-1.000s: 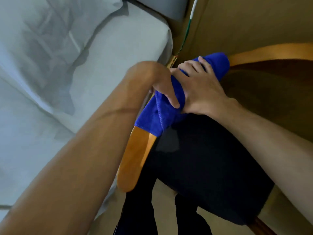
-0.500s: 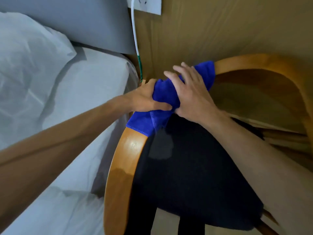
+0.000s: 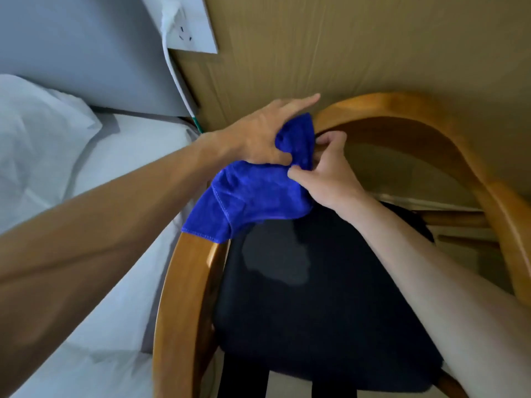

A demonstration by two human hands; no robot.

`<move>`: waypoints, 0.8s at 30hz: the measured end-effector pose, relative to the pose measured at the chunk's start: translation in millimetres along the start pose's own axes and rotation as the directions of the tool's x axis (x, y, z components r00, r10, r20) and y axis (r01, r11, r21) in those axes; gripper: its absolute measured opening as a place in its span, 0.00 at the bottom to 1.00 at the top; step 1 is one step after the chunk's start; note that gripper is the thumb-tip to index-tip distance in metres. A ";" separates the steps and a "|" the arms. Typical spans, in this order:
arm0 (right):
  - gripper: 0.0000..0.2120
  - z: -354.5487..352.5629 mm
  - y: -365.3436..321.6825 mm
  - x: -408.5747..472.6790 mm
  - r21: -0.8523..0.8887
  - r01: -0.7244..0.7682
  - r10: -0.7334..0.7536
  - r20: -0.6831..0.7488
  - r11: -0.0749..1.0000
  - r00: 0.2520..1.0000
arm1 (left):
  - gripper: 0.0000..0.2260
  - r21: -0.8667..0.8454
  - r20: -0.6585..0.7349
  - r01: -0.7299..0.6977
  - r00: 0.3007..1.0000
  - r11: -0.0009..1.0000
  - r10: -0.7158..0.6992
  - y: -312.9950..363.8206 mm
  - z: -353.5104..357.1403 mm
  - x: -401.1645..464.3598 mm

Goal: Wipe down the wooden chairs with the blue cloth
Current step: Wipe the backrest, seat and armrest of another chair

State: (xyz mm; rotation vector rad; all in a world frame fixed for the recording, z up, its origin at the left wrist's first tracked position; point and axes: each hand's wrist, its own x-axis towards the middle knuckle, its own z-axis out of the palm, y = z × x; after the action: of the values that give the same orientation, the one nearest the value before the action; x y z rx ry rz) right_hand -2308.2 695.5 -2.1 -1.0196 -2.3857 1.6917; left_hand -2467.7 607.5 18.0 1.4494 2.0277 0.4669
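From the head camera, which is the only view, the blue cloth (image 3: 253, 196) lies bunched over the curved wooden rail of the chair (image 3: 184, 297), at the back-left bend where the arm turns into the backrest. One loose corner hangs down toward the dark seat cushion (image 3: 316, 311). The left hand (image 3: 258, 139) lies on top of the cloth with its thumb hooked into the folds, while the index finger points out straight and free. The right hand (image 3: 327, 173) pinches the cloth at its inner edge, fingers closed on the fabric.

I think the cloth is so crumpled that only a small part touches the wood, so a stroke may miss much of the rail. The hanging corner could drag on the cushion. The white cable (image 3: 175, 79) runs down just behind the chair's back corner; a wide sweep there could catch it and pull at the wall socket (image 3: 186, 33).
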 end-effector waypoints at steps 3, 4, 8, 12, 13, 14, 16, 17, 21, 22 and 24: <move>0.13 -39.0 -6.8 -9.1 -0.107 0.053 -0.047 0.064 0.993 0.997 | 0.31 0.405 0.005 -0.190 0.979 0.894 0.205 32.8 -3.5 1.5; 0.09 -54.4 -9.6 -14.0 -0.142 0.096 -0.079 0.117 0.985 0.990 | 0.25 0.449 0.016 -0.243 0.965 0.860 0.263 43.4 -4.0 1.6; 0.08 -119.9 -16.8 -33.9 -0.220 0.186 -0.118 0.288 0.958 0.950 | 0.14 0.358 0.065 -0.244 0.970 0.902 0.236 69.9 5.6 -4.9; 0.08 -170.4 -1.3 -47.5 -0.454 0.191 -0.022 0.350 0.870 0.936 | 0.14 0.242 0.196 -0.149 0.975 0.959 0.102 85.3 34.9 -3.3; 0.07 -178.0 7.6 -51.2 -0.507 0.194 0.001 0.359 0.840 0.933 | 0.12 0.230 0.265 -0.135 0.962 0.964 0.071 88.8 42.1 0.1; 0.07 -184.5 17.0 -55.6 -0.543 0.191 0.019 0.357 0.818 0.934 | 0.10 0.224 0.315 -0.119 0.948 0.967 0.044 92.5 47.6 4.4; 0.06 -195.2 34.1 -67.3 -0.566 0.163 0.033 0.319 0.808 0.947 | 0.08 0.210 0.348 -0.078 0.937 0.974 0.000 100.8 56.1 11.5; 0.06 -200.2 41.2 -73.3 -0.563 0.152 0.021 0.288 0.813 0.957 | 0.09 0.206 0.346 -0.061 0.938 0.977 -0.014 104.4 58.1 14.9; 0.05 -219.8 52.5 -84.2 -0.572 0.122 -0.077 0.103 0.811 0.992 | 0.14 0.213 0.246 -0.055 0.969 0.975 0.001 124.5 43.5 29.3; 0.06 -225.8 49.5 -83.3 -0.574 0.113 -0.106 0.045 0.811 0.993 | 0.15 0.257 0.177 -0.077 0.984 0.963 0.031 131.4 34.4 34.5; 0.07 -240.6 37.0 -80.3 -0.574 0.110 -0.185 -0.074 0.812 0.980 | 0.20 0.378 0.010 -0.089 0.996 0.921 0.091 148.0 13.2 46.1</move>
State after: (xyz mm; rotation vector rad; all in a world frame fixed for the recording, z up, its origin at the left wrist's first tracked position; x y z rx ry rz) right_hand -2132.8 858.6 89.3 -0.9148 -2.8563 0.8321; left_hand -2361.9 700.8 83.7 1.7744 2.1466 0.1156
